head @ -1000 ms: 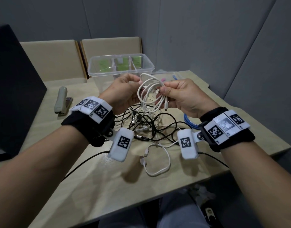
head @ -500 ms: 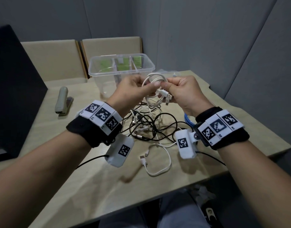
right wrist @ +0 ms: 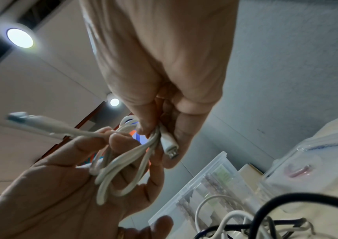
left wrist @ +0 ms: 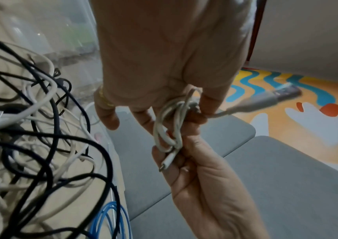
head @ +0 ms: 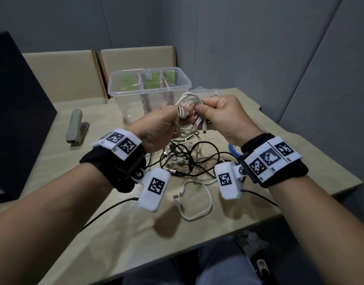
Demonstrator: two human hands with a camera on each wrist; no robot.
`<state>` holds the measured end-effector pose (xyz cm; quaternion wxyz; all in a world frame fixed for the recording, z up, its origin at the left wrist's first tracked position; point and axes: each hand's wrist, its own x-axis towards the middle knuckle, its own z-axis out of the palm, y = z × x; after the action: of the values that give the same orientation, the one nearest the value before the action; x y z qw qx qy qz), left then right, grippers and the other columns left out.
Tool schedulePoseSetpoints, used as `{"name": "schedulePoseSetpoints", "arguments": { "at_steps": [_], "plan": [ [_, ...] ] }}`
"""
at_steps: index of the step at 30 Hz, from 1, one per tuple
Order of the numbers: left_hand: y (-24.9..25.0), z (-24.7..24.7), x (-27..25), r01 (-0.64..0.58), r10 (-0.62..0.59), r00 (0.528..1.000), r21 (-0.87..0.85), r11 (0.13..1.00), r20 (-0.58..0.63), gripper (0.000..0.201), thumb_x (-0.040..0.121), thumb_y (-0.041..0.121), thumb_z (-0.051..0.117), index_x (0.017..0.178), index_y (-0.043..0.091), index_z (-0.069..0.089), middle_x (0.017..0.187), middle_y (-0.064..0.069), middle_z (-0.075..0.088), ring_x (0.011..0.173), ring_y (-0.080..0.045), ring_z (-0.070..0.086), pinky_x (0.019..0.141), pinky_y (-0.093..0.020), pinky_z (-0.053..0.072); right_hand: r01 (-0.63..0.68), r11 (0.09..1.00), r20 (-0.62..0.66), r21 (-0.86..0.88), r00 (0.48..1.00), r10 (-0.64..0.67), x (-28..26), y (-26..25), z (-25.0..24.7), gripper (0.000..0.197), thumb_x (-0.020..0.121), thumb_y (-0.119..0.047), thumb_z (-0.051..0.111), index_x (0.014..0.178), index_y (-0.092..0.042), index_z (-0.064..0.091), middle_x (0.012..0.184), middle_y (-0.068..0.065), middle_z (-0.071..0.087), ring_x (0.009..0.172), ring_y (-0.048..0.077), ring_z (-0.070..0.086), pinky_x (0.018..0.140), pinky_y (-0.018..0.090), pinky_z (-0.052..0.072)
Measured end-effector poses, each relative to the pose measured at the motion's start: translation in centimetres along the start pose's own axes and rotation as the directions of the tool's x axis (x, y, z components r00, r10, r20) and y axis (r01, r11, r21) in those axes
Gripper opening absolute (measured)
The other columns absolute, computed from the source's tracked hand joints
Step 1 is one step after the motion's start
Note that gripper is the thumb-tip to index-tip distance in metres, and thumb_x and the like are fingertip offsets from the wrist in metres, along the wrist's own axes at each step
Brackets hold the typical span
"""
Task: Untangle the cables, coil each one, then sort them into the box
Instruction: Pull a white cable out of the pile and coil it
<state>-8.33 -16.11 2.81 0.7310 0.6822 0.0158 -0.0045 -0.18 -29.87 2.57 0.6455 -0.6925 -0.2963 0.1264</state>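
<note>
I have both grips clamped on the white cable (head: 187,112), left hand (head: 156,128) and right hand (head: 224,118) pinching its loops (light, springy); I'd hold the bundle's waist between them.

The coiled cable (head: 188,112) is white with a silver plug. The tangle (head: 189,159) at the desk's centre mixes black and off-white cords, and a bright blue cable (head: 233,150) shows at its three o'clock. A white short cable (head: 194,199) lies at six o'clock. The desk (head: 115,233) is pale beige woodgrain. The box (head: 150,89), at twelve o'clock, is clear plastic with green labels inside. The stapler (head: 75,126) at nine o'clock is grey-beige. Wristbands (head: 269,159) are black, bearing white tags with black square-code patterns. The floor (left wrist: 298,100) has wavy blue, yellow and orange stripes.
</note>
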Motion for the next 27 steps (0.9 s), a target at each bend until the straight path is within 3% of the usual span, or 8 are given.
{"name": "schedulePoseSetpoints", "arguments": {
  "at_steps": [5, 8, 11, 13, 16, 20, 24, 27],
  "plan": [
    [0.1, -0.5, 0.1, 0.085, -0.090, 0.995, 0.109, 0.990, 0.047, 0.008, 0.087, 0.010, 0.057, 0.094, 0.008, 0.060, 0.086, -0.002, 0.065, 0.079, -0.012, 0.059, 0.070, -0.028, 0.045, -0.005, 0.999, -0.081, 0.033, 0.997, 0.007, 0.2, -0.1, -0.9, 0.014, 0.093, -0.001, 0.053, 0.092, -0.002, 0.067, 0.073, 0.010, 0.063, 0.063, 0.020, 0.063, 0.064, 0.036, 0.059],
    [0.4, -0.4, 0.2, 0.114, -0.121, 0.991, 0.106, 0.988, 0.061, 0.008, 0.089, 0.001, 0.055, 0.090, 0.008, 0.059, 0.076, -0.006, 0.064, 0.069, -0.014, 0.062, 0.062, -0.023, 0.053, -0.004, 0.996, -0.064, 0.092, 0.998, 0.010, 0.1, -0.2, -1.0, 0.015, 0.094, 0.000, 0.051, 0.098, 0.004, 0.064, 0.074, 0.011, 0.060, 0.061, 0.017, 0.064, 0.062, 0.033, 0.059],
    [0.4, -0.1, 0.2, 0.129, -0.130, 0.992, 0.068, 0.989, 0.007, 0.018, 0.087, -0.008, 0.052, 0.097, 0.006, 0.055, 0.072, -0.010, 0.062, 0.061, -0.015, 0.063, 0.057, -0.022, 0.055, -0.010, 0.991, -0.057, 0.135, 0.998, 0.018, 0.3, -0.2, -1.0, 0.019, 0.096, 0.001, 0.045, 0.107, 0.009, 0.059, 0.079, 0.014, 0.059, 0.063, 0.018, 0.065, 0.063, 0.031, 0.059],
    [0.3, -0.1, 0.3, 0.148, -0.146, 0.988, 0.039, 0.988, -0.056, 0.022, 0.085, -0.009, 0.055, 0.100, 0.007, 0.051, 0.070, -0.011, 0.064, 0.059, -0.016, 0.065, 0.057, -0.024, 0.057, -0.011, 0.991, -0.050, 0.135, 0.999, 0.017, 0.3, -0.4, -1.0, 0.019, 0.097, 0.002, 0.042, 0.103, 0.005, 0.060, 0.079, 0.014, 0.058, 0.064, 0.018, 0.066, 0.065, 0.034, 0.058],
    [0.3, -0.5, 0.1, 0.168, -0.157, 0.982, 0.105, 0.980, -0.106, 0.018, 0.082, -0.006, 0.060, 0.085, 0.007, 0.048, 0.064, -0.011, 0.066, 0.058, -0.017, 0.066, 0.054, -0.024, 0.055, -0.024, 0.983, -0.031, 0.183, 0.999, 0.030, 0.3, -0.6, -0.9, 0.022, 0.099, 0.002, 0.037, 0.091, -0.005, 0.057, 0.077, 0.012, 0.054, 0.058, 0.015, 0.063, 0.065, 0.036, 0.057],
    [0.5, -0.6, -0.1, 0.226, -0.212, 0.974, 0.254, 0.940, -0.083, 0.008, 0.082, -0.001, 0.062, 0.079, 0.004, 0.056, 0.065, -0.010, 0.062, 0.052, -0.012, 0.063, 0.047, -0.019, 0.050, -0.057, 0.971, 0.009, 0.234, 0.998, 0.056, 0.1, -0.5, -0.5, 0.022, 0.101, -0.003, 0.036, 0.089, -0.010, 0.053, 0.074, 0.007, 0.045, 0.057, 0.011, 0.046, 0.056, 0.027, 0.050],
    [0.2, -0.7, -0.4, 0.271, -0.270, 0.961, 0.349, 0.897, -0.053, 0.005, 0.080, 0.002, 0.065, 0.081, 0.006, 0.062, 0.063, -0.005, 0.061, 0.049, -0.010, 0.058, 0.044, -0.018, 0.046, -0.050, 0.980, 0.043, 0.195, 0.998, 0.043, 0.0, -0.6, -0.5, 0.008, 0.097, -0.013, 0.051, 0.089, -0.013, 0.052, 0.072, 0.002, 0.046, 0.058, 0.009, 0.039, 0.056, 0.024, 0.043],
    [0.5, -1.1, -0.7, 0.236, -0.251, 0.968, 0.318, 0.918, 0.005, 0.010, 0.070, 0.008, 0.069, 0.077, 0.007, 0.062, 0.065, -0.002, 0.061, 0.054, -0.010, 0.055, 0.046, -0.016, 0.044, -0.009, 0.994, 0.022, 0.110, 1.000, 0.006, 0.0, -0.5, -0.6, 0.007, 0.094, -0.013, 0.055, 0.088, -0.015, 0.053, 0.074, 0.002, 0.047, 0.057, 0.008, 0.039, 0.056, 0.024, 0.043]
  ]
}}
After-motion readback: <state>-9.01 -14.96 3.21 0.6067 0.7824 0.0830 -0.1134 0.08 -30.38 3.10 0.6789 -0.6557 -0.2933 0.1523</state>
